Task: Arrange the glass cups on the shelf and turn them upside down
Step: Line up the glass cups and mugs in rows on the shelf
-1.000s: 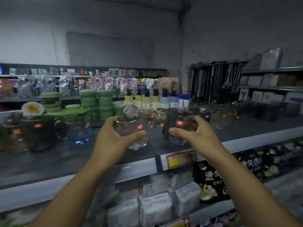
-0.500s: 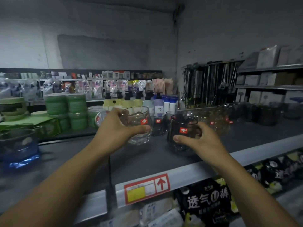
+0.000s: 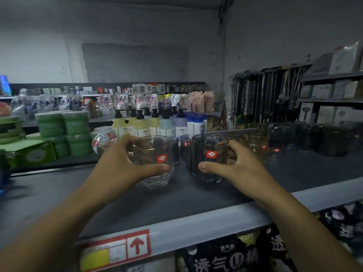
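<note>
Head view: left grip (image 3: 117,165) curls round clear cup (image 3: 157,150), right grip (image 3: 237,169) round dark cup (image 3: 208,148).

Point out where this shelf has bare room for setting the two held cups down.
Bare shelf runs left of the left hand up to the green box, and right of the right hand, before the dark jars. The strip toward the front rail is also free. Crowded behind the clear cup and dark cup: small glasses, pump bottles.

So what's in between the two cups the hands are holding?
Only bare shelf separates the clear cup and the dark cup in the head view; other cups stand behind the gap.
</note>
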The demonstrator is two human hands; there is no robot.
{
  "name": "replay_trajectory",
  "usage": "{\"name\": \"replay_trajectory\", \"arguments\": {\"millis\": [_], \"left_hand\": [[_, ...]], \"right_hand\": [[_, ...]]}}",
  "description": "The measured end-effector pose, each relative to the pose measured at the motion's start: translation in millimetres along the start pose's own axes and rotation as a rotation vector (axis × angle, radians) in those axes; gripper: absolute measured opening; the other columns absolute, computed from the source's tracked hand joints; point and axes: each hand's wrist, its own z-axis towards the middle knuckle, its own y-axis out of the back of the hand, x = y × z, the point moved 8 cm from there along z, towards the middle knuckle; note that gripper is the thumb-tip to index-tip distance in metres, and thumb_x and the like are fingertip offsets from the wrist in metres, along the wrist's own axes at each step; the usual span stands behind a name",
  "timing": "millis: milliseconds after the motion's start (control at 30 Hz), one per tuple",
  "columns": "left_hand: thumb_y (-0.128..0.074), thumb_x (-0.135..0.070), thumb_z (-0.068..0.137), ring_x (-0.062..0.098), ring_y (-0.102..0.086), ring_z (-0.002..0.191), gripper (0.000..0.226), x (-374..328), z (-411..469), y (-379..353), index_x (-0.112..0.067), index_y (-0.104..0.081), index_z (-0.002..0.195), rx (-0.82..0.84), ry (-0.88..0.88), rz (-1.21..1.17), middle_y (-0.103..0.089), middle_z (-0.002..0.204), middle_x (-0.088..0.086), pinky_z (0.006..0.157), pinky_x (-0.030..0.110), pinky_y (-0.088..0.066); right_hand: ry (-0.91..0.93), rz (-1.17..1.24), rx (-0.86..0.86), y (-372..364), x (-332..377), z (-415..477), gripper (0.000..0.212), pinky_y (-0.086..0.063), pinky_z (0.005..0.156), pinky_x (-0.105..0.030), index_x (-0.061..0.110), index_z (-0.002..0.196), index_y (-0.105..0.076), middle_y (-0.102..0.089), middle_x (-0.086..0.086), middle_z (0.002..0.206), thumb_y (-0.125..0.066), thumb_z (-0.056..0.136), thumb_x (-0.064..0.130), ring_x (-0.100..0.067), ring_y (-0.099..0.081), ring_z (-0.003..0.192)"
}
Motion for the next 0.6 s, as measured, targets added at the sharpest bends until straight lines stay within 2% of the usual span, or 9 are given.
{"name": "replay_trajectory", "arguments": {"millis": [133, 267, 367, 467, 600], "left_hand": [[-0.089, -0.075, 0.028, 0.002, -0.074, 0.085, 0.100, -4.4, -7.8, -14.1, -0.031, -0.063, 0.114, -0.077, 0.060, 0.003, -0.076, 0.100, -0.013, 0.081, 0.030, -0.058], [-0.092, -0.050, 0.042, -0.001, -0.072, 0.078, 0.085, -10.3, -23.1, -20.4, -0.026, -0.062, 0.118, -0.174, 0.135, 0.034, -0.075, 0.096, -0.011, 0.070, 0.021, -0.054], [-0.094, -0.044, 0.048, -0.001, -0.071, 0.076, 0.081, -12.2, -34.4, -16.5, -0.024, -0.061, 0.120, -0.261, 0.175, 0.078, -0.073, 0.099, -0.012, 0.063, 0.014, -0.047], [-0.094, -0.044, 0.053, 0.004, -0.070, 0.083, 0.081, -13.9, -47.6, -11.3, -0.023, -0.059, 0.123, -0.312, 0.215, 0.115, -0.069, 0.104, -0.014, 0.066, 0.020, -0.048], [-0.094, -0.050, 0.047, 0.011, -0.073, 0.087, 0.088, -11.1, -61.9, 4.3, -0.023, -0.060, 0.123, -0.384, 0.272, 0.134, -0.070, 0.107, -0.009, 0.084, 0.041, -0.059]], "right_hand": [[0.006, 0.026, 0.097, 4.2, -10.9, 4.3, 0.053, -0.057, 0.093, -0.041, 0.028, 0.106, -0.065, -0.076, 0.013, 0.101, -0.092, 0.064, 0.046, -0.005, -0.072, 0.095], [0.042, 0.026, 0.202, -1.4, -18.5, 6.6, 0.059, -0.059, 0.089, -0.042, 0.030, 0.104, -0.061, -0.074, 0.010, 0.102, -0.092, 0.059, 0.052, -0.008, -0.071, 0.095], [0.074, 0.015, 0.256, -7.8, -18.1, 5.1, 0.058, -0.058, 0.083, -0.033, 0.029, 0.104, -0.057, -0.070, 0.011, 0.100, -0.092, 0.062, 0.048, -0.007, -0.068, 0.092], [0.107, -0.043, 0.298, -18.3, -16.1, 5.8, 0.059, -0.055, 0.079, -0.029, 0.032, 0.103, -0.054, -0.066, 0.008, 0.107, -0.090, 0.061, 0.051, -0.008, -0.066, 0.092], [0.119, -0.127, 0.405, -37.0, -8.4, 6.7, 0.059, -0.046, 0.068, -0.026, 0.031, 0.105, -0.051, -0.060, 0.004, 0.110, -0.085, 0.064, 0.056, -0.011, -0.060, 0.091]]}}
